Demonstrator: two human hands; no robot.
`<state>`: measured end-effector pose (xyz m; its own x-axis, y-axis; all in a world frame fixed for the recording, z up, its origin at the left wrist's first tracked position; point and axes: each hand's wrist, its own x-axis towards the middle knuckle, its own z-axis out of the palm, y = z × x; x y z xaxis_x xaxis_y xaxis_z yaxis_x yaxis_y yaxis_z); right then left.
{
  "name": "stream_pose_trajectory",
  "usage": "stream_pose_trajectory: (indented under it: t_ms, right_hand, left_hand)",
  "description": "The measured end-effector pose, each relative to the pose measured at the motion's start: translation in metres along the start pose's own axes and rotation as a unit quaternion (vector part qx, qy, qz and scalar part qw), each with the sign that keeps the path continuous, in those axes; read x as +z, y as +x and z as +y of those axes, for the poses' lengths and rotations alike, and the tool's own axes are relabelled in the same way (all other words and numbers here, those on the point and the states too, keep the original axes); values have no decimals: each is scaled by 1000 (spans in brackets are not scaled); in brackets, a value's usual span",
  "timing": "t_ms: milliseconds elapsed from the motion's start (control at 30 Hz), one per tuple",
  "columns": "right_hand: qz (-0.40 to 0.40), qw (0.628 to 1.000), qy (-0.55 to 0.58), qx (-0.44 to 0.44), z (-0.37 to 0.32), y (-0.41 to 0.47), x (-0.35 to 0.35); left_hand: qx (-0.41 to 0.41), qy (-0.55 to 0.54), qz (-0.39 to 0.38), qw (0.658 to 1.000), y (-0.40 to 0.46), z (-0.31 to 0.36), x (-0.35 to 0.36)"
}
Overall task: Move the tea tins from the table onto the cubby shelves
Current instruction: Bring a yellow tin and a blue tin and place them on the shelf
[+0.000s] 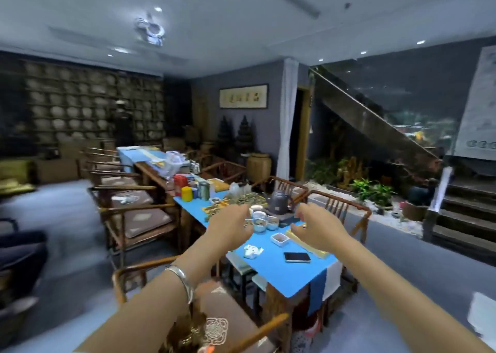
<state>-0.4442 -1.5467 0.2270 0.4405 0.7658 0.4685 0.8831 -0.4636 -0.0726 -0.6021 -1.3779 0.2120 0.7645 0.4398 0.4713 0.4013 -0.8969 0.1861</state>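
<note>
Neither hand carries anything: the left hand (pixel 230 225) and the right hand (pixel 319 229) both reach forward over the near end of the blue-covered table (pixel 281 274), fingers loosely curled and empty. The tea tins — a red tin (pixel 180 184), a yellow tin (pixel 186 193) and a green tin (pixel 205 190) — stand clustered further up the table, well beyond both hands. The cubby shelves (pixel 88 103) line the far wall, blurred, so I cannot tell whether any tin sits there already. As I judge it, these three tins remain to be moved.
</note>
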Motion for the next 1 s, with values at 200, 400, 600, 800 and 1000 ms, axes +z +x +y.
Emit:
stream_pose_trajectory:
  t_ms: [200, 400, 600, 800, 1000]
  right_hand:
    - [-41, 987, 72, -135, -195, 84, 81]
    - [-74, 970, 123, -198, -339, 148, 139]
    - [-85, 958, 138, -238, -436, 213, 198]
    - [-145, 946, 169, -234, -499, 295, 282]
    - [-175, 942, 193, -212, -535, 395, 353]
  left_hand:
    - [-146, 34, -19, 988, -65, -209, -63]
    - [-220, 26, -1, 975, -118, -350, -104]
    - [-288, 60, -6, 956, -134, -456, -120]
    - [-304, 89, -72, 946, -112, -553, -91]
    - [-307, 110, -89, 941, -28, -657, -79]
